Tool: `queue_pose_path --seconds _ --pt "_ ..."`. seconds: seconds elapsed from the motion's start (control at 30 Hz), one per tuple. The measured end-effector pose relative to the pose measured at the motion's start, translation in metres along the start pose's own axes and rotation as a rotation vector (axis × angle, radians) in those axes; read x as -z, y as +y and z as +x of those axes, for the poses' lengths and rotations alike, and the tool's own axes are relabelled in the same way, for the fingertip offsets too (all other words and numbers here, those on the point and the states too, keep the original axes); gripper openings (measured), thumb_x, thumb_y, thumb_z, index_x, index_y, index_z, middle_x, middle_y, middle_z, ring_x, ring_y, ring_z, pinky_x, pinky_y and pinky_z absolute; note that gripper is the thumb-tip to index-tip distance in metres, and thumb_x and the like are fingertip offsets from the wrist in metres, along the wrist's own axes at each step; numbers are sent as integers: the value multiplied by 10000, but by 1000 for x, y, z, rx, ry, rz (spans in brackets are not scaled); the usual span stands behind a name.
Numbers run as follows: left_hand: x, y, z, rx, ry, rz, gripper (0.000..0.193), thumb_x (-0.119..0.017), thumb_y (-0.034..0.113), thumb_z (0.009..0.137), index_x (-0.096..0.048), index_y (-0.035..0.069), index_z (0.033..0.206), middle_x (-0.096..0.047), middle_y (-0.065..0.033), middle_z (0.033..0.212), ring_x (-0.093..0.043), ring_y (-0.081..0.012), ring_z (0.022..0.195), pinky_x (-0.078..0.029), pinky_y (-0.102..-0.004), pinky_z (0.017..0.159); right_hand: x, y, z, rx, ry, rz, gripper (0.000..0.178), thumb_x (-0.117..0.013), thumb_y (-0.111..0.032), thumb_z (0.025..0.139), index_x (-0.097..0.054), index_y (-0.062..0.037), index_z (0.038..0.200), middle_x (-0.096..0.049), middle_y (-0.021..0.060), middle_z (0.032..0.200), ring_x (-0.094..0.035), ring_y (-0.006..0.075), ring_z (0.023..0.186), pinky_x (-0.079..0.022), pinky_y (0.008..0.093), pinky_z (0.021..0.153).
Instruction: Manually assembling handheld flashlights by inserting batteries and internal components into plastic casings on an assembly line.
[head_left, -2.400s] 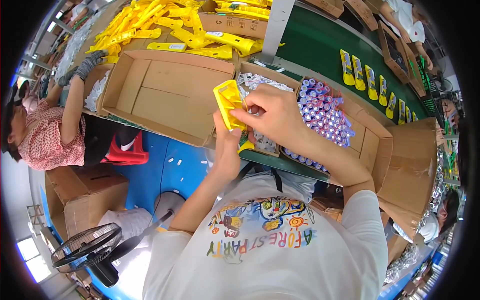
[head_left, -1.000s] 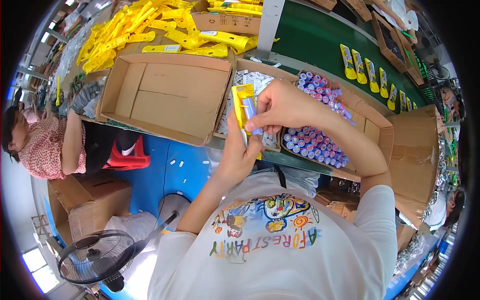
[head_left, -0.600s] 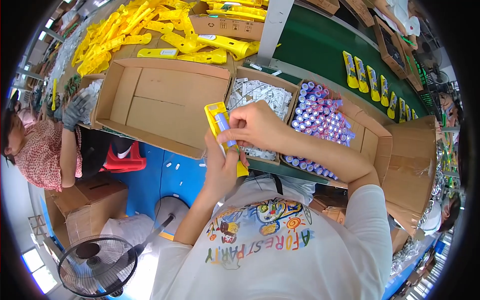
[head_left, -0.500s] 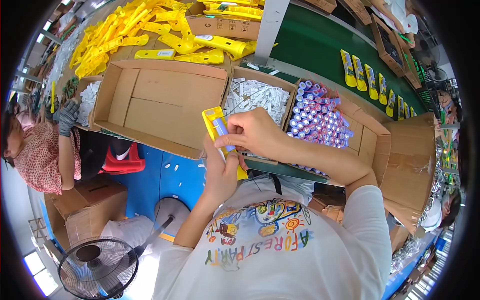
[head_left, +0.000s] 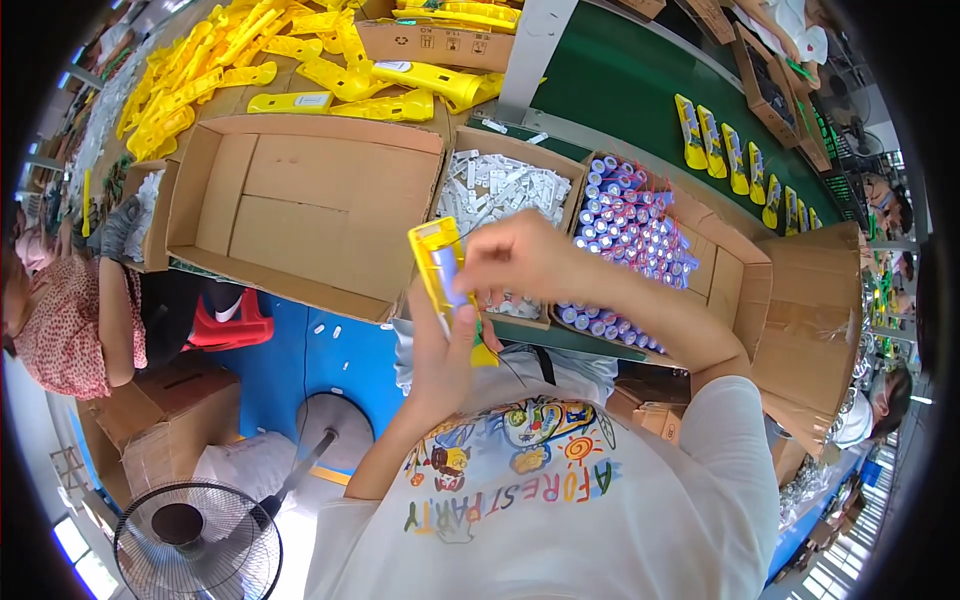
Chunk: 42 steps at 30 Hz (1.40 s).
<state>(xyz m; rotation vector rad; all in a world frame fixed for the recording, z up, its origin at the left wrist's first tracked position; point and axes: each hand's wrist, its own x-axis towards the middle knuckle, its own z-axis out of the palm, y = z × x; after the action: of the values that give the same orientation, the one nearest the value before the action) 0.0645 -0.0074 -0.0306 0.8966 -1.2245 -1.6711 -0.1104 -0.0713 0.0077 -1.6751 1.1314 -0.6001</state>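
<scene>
My left hand (head_left: 442, 355) is wrapped round a long yellow plastic housing (head_left: 424, 238), which stands tilted in front of me. A purple cylindrical battery (head_left: 444, 270) lies in the housing's hollow. My right hand (head_left: 520, 255) is bent over it with curled fingers at the battery's side; motion blurs them, and whatever they pinch is hidden. Just beyond my hands, small white plastic pieces (head_left: 500, 185) fill a carton. Right of that, many purple batteries (head_left: 620, 225) with red wires stand packed in another carton.
A shallow carton (head_left: 300, 200) lies to the left, with a heap of yellow housings (head_left: 220, 60) behind it. Yellow housings with parts inside (head_left: 735, 155) line the green belt (head_left: 620, 75). A metal post (head_left: 535, 60) rises ahead. A co-worker's gloved hand (head_left: 122, 225) is far left; a fan (head_left: 198, 540) stands lower left.
My right hand has lifted slightly and its fingers have shifted along the battery, baring more of it. The left hand keeps its hold on the housing. The whole view has shifted a little.
</scene>
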Motion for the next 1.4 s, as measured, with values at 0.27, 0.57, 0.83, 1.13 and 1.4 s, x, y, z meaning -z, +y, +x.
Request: queue_pose_path --seconds 0.27,0.57,0.83,1.13,1.4 --pt "7 26 12 70 71 -380 420 -416 284 1002 -259 71 1329 -526 -163 1141 -600 -256 964 -493 -406 860 66 61 25 334 165 -1068 83 -672 -64 741 -635 -31 807 -608 99 802 -615 284 805 -511 388 679" --pt "-15 24 28 118 -49 -237 450 -435 275 1006 -235 105 1371 -544 -202 1246 -645 -257 944 -531 -327 754 34 1 1 316 526 -162 109 -691 -132 832 -674 -34 876 -653 39 824 -586 80 647 -465 255 510" --pt "-11 16 28 32 -159 -117 428 -438 247 1002 -245 71 1341 -569 -184 1116 -605 -160 643 -512 -271 587 33 -4 -7 113 365 -125 224 -699 -183 860 -620 8 774 -575 -16 665 -471 32 579 -382 208 506" --pt "-29 13 33 64 -253 -201 456 -422 320 1001 -232 101 1353 -555 -208 1101 -592 -188 583 -509 -279 539 47 -14 -24 102 367 -57 191 -656 -179 893 -626 9 884 -605 15 749 -534 56 656 -448 220 567" --pt "-35 20 51 -1 -548 -168 599 -533 233 955 -217 111 1450 -451 -165 1329 -552 -270 1130 -468 -397 926 104 10 -54 -1 436 -155 222 -555 -166 951 -645 -3 1073 -673 34 972 -630 96 845 -515 237 699"
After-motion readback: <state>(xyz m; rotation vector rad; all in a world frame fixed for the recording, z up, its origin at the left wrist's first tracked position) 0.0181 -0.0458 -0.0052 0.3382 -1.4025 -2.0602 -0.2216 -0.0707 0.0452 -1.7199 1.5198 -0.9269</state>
